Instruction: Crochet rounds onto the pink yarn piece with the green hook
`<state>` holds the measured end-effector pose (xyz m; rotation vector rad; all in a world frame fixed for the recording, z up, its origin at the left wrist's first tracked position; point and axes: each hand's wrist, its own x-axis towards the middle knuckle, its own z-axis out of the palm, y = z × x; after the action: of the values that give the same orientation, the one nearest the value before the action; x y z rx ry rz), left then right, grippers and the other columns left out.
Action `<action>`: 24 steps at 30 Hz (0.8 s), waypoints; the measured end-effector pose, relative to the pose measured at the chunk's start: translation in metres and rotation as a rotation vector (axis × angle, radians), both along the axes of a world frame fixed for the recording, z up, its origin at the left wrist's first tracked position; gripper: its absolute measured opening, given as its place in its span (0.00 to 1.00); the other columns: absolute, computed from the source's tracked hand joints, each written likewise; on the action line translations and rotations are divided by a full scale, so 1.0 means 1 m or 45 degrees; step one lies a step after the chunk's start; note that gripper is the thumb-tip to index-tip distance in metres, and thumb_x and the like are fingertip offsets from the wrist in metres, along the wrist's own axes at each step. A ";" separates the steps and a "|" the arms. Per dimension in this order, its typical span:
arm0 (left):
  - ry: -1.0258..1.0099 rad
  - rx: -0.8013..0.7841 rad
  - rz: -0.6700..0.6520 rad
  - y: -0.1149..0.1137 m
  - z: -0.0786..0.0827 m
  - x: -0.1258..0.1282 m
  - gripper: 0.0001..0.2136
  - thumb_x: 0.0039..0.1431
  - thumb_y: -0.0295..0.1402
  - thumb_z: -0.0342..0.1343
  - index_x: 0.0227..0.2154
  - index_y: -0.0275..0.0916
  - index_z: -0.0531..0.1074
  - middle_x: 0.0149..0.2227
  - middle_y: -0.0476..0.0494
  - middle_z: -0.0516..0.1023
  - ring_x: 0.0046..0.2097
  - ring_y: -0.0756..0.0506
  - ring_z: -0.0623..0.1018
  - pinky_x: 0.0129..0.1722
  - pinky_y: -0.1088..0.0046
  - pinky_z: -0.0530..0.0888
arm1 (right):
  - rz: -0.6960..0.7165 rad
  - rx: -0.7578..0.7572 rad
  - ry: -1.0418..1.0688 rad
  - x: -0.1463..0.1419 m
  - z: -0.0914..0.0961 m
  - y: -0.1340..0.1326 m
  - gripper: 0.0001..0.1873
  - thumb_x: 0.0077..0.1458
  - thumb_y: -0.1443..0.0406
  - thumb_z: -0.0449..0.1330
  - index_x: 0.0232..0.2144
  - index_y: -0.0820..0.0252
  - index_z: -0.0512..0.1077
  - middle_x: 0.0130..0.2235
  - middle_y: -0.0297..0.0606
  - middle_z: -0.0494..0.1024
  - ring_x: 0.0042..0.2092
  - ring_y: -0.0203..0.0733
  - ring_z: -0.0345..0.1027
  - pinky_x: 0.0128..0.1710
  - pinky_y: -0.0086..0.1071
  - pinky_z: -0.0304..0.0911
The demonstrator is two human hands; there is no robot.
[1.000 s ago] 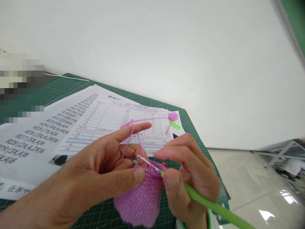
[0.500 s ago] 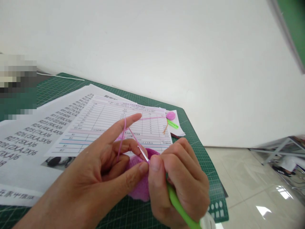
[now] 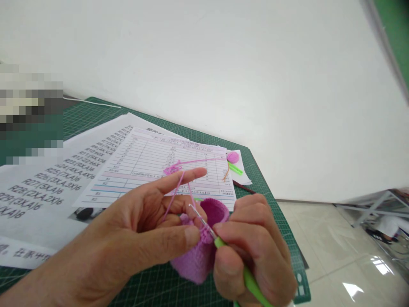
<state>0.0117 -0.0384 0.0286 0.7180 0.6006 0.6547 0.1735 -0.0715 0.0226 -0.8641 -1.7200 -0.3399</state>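
Note:
My left hand [image 3: 134, 230] pinches the rim of a purple crocheted cup [image 3: 204, 251] between thumb and fingers, with pink yarn [image 3: 179, 183] looped over the outstretched index finger. My right hand [image 3: 255, 251] grips a crochet hook [image 3: 223, 247] by its green handle; the metal tip sits at the rim of the purple crocheted cup, next to my left thumb. The yarn runs away across the papers to a small pink crocheted disc [image 3: 233, 157].
Printed pattern sheets [image 3: 96, 170] lie on a green cutting mat [image 3: 179, 290] by a white wall. A bright green tool [image 3: 235, 169] and an orange thread lie next to the pink disc. Glossy floor tiles [image 3: 335, 256] show past the mat's right edge.
The crocheted cup has turned so its open mouth shows. My right hand has shifted right and lower with the hook, and my left index finger has dropped flatter.

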 end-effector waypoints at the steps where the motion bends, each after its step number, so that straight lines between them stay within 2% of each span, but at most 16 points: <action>1: -0.019 -0.029 -0.031 0.000 0.001 -0.002 0.33 0.51 0.30 0.68 0.60 0.54 0.67 0.27 0.55 0.78 0.29 0.51 0.72 0.30 0.82 0.72 | 0.012 0.013 0.016 0.001 0.001 -0.001 0.16 0.64 0.66 0.55 0.24 0.63 0.66 0.22 0.31 0.65 0.26 0.31 0.57 0.24 0.33 0.54; 4: -0.048 -0.074 -0.092 -0.001 0.000 -0.005 0.34 0.48 0.29 0.70 0.59 0.56 0.69 0.27 0.55 0.77 0.28 0.52 0.69 0.29 0.83 0.70 | -0.046 -0.081 0.057 0.001 0.000 -0.006 0.19 0.65 0.64 0.55 0.21 0.60 0.63 0.19 0.27 0.63 0.23 0.29 0.53 0.23 0.33 0.52; 7: 0.017 -0.099 -0.084 -0.003 -0.002 -0.006 0.34 0.46 0.30 0.71 0.58 0.56 0.70 0.28 0.55 0.77 0.28 0.52 0.71 0.30 0.82 0.70 | -0.101 -0.158 0.222 0.002 -0.002 -0.013 0.22 0.65 0.61 0.55 0.18 0.60 0.61 0.17 0.26 0.61 0.22 0.29 0.51 0.25 0.33 0.52; 10: 0.070 -0.056 -0.036 -0.001 -0.003 -0.003 0.34 0.45 0.32 0.70 0.58 0.51 0.70 0.28 0.51 0.79 0.31 0.46 0.76 0.31 0.75 0.73 | -0.092 -0.175 0.320 0.003 -0.001 -0.015 0.24 0.64 0.60 0.57 0.17 0.61 0.60 0.17 0.26 0.59 0.22 0.28 0.49 0.24 0.33 0.51; 14: 0.051 0.055 -0.006 0.006 -0.002 0.003 0.35 0.46 0.38 0.67 0.60 0.46 0.69 0.26 0.46 0.80 0.34 0.38 0.80 0.33 0.67 0.76 | 0.020 -0.236 0.433 0.006 0.004 -0.012 0.23 0.64 0.63 0.56 0.16 0.60 0.62 0.17 0.27 0.57 0.21 0.29 0.48 0.22 0.34 0.49; 18: 0.032 0.107 -0.024 0.007 -0.004 0.007 0.36 0.45 0.39 0.67 0.61 0.46 0.67 0.25 0.47 0.79 0.33 0.39 0.80 0.32 0.68 0.75 | 0.193 -0.329 0.557 0.008 0.007 -0.008 0.26 0.64 0.61 0.56 0.15 0.61 0.59 0.16 0.27 0.56 0.21 0.29 0.49 0.23 0.33 0.51; 21: 0.028 0.101 -0.024 0.002 -0.008 0.007 0.37 0.45 0.38 0.68 0.61 0.47 0.66 0.26 0.48 0.78 0.30 0.42 0.78 0.29 0.71 0.74 | 0.311 -0.338 0.624 0.008 0.008 -0.007 0.25 0.63 0.63 0.56 0.15 0.62 0.58 0.17 0.26 0.55 0.21 0.28 0.49 0.23 0.32 0.52; 24: 0.029 0.070 -0.043 -0.004 -0.012 0.006 0.39 0.45 0.37 0.70 0.62 0.51 0.64 0.27 0.51 0.77 0.28 0.48 0.74 0.27 0.76 0.70 | 0.275 -0.361 0.607 0.006 0.007 -0.008 0.26 0.64 0.60 0.55 0.15 0.62 0.58 0.17 0.26 0.56 0.21 0.29 0.51 0.23 0.32 0.54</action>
<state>0.0174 -0.0423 0.0167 0.7859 0.5925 0.6345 0.1798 -0.0797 0.0296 -0.8667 -1.4091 0.2471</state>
